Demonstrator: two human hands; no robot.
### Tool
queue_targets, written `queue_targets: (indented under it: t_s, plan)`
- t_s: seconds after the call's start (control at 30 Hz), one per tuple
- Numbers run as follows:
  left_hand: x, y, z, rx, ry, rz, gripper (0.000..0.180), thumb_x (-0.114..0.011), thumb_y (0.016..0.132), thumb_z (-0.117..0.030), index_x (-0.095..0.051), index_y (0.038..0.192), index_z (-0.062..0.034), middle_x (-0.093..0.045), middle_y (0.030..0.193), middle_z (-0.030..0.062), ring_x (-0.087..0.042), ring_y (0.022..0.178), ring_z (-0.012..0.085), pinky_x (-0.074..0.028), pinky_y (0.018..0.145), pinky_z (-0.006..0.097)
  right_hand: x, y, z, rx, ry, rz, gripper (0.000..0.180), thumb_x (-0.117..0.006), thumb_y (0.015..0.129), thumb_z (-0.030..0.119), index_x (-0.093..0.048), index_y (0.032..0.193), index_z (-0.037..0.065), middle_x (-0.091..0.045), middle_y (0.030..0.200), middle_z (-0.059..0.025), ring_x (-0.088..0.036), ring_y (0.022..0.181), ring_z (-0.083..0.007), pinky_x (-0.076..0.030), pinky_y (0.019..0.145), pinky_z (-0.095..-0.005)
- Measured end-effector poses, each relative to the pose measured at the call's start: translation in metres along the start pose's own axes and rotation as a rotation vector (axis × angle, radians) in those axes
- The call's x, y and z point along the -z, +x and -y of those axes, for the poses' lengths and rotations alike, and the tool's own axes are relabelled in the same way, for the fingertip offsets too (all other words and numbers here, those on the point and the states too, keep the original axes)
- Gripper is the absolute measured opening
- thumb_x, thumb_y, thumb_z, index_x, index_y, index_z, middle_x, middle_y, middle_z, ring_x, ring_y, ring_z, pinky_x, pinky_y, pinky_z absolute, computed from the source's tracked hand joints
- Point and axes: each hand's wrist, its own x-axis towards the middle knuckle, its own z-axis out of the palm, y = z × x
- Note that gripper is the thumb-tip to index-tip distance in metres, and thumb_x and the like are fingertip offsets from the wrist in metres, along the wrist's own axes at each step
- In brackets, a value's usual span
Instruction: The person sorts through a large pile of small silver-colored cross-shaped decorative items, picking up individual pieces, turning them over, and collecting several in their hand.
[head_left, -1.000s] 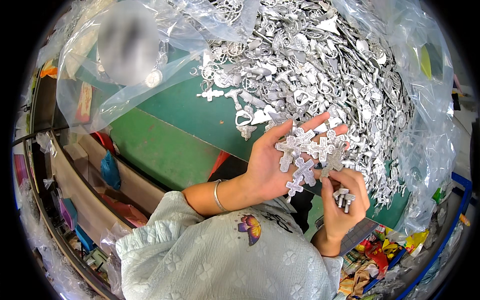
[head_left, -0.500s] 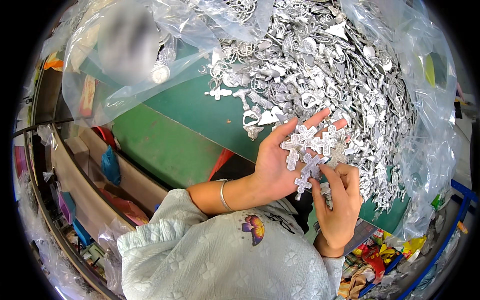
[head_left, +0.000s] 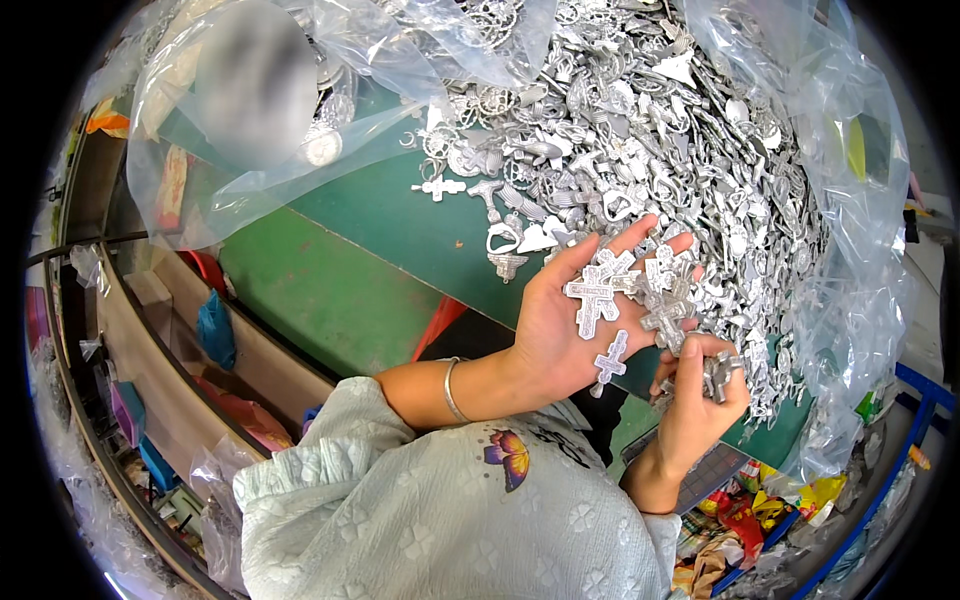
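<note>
While left hand (head_left: 560,320) lies palm-up cradling crosses (head_left: 625,295), right hand (head_left: 700,385) grip pinches charm (head_left: 718,372).

A green worktable (head_left: 330,290) draped with clear plastic sheeting (head_left: 850,250) stands in bright daylight.

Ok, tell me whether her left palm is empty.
No: the left hand lies open, palm up, with several silver cross pendants resting on it.

bare green tabletop (head_left: 400,230), metal pile (head_left: 680,130) beyond
</note>
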Motion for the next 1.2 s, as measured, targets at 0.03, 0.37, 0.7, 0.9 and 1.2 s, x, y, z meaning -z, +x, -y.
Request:
queue_targets:
  t_s: [0.03, 0.37, 0.7, 0.9, 1.2]
  plan:
    - [0.0, 0.0, 0.0, -0.003, 0.008, 0.0, 0.053, -0.031, 0.089, -0.038, -0.026, 0.136, -0.0127, -0.024, 0.14, 0.0133, -0.025, 0.128, 0.0338, -0.019, 0.104, 0.054, 0.0, 0.002, 0.001, -0.073, 0.115, 0.012, 0.003, -0.056, 0.08, -0.002, -0.054, 0.078, -0.004, -0.058, 0.064, -0.012, -0.05, 0.043, -0.0108, -0.038, 0.041, -0.0192]
    - [0.0, 0.001, 0.0, -0.012, 0.0, -0.02, 0.054, -0.029, 0.089, -0.04, -0.025, 0.136, -0.0123, -0.025, 0.14, 0.0131, -0.024, 0.128, 0.0347, -0.02, 0.103, 0.054, 0.008, 0.009, -0.005, -0.249, 0.468, 0.144, 0.008, -0.049, 0.085, 0.005, -0.049, 0.083, -0.002, -0.055, 0.063, -0.0138, -0.044, 0.035, -0.0142, -0.03, 0.027, -0.023]
    - [-0.002, 0.002, 0.001, -0.025, -0.003, -0.032, 0.051, -0.03, 0.091, -0.037, -0.029, 0.134, -0.0108, -0.033, 0.136, 0.0136, -0.036, 0.121, 0.0319, -0.029, 0.099, 0.051, -0.005, 0.005, -0.011, 0.452, -0.162, 0.047, 0.014, -0.06, 0.074, -0.008, -0.055, 0.087, -0.004, -0.055, 0.068, -0.0112, -0.051, 0.05, -0.0138, -0.039, 0.043, -0.023]
    - [0.001, 0.003, -0.002, -0.068, 0.049, -0.008, 0.053, -0.026, 0.091, -0.041, -0.026, 0.135, -0.0123, -0.026, 0.139, 0.0146, -0.026, 0.127, 0.0345, -0.023, 0.103, 0.055, 0.005, -0.003, 0.001, 0.487, -0.304, 0.262, 0.04, -0.078, 0.053, -0.001, -0.062, 0.09, -0.002, -0.054, 0.076, -0.0081, -0.052, 0.056, -0.0146, -0.042, 0.05, -0.0254]
    - [-0.001, 0.005, -0.004, -0.086, 0.001, -0.012, 0.051, -0.03, 0.09, -0.039, -0.028, 0.134, -0.0123, -0.028, 0.138, 0.0149, -0.027, 0.127, 0.0353, -0.02, 0.103, 0.056, -0.002, -0.007, -0.002, 0.53, -0.286, 0.341, 0.027, -0.068, 0.06, -0.01, -0.062, 0.085, -0.003, -0.058, 0.077, -0.0111, -0.054, 0.056, -0.0143, -0.042, 0.049, -0.0229]
